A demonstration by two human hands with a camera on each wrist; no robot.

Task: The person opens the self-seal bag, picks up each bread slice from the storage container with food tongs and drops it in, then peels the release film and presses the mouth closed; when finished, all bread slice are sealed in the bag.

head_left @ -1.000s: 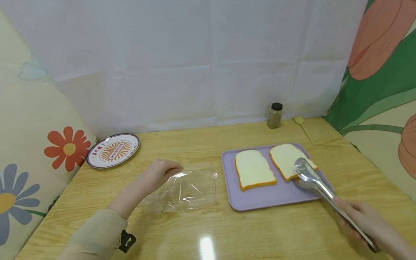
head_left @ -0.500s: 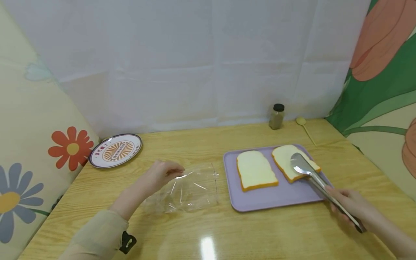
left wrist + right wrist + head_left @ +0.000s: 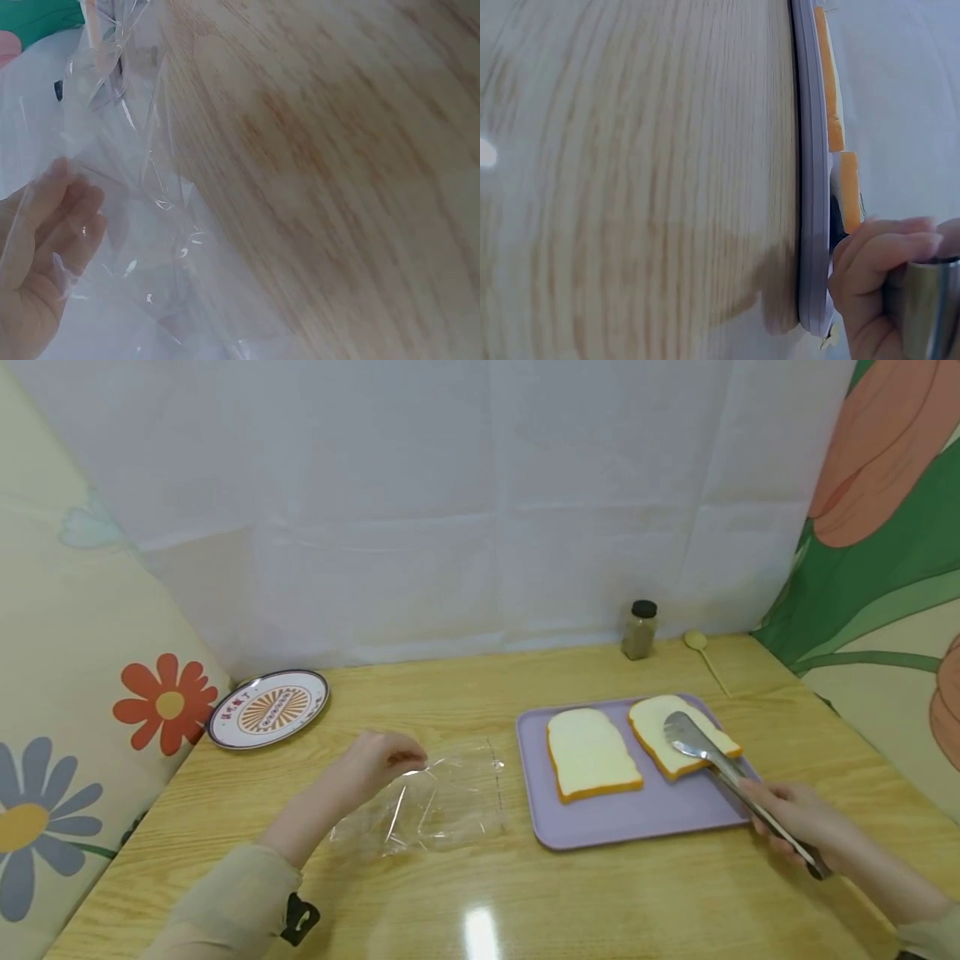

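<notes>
White cloth (image 3: pixel 375 585) behind a wood-grained table (image 3: pixel 420 693). Pinching a clear plastic bag (image 3: pixel 450 810) at left, between thumb and fingers of the left hand (image 3: pixel 375 762); gripping metal tongs (image 3: pixel 688 742) in curled fingers of the right hand (image 3: pixel 795 814), upper end over the right bread slice (image 3: pixel 651 724) on a purple tray (image 3: pixel 630 818) at right, lower end hidden. Could drop or dent that slice by squeezing unevenly or too hard; could let the bag collapse by loosening the pinch.

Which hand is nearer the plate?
Left. The left hand holds the bag, to the plate's right and nearer the head camera. The right hand is much farther right, gripping tongs by the tray's near right corner.
</notes>
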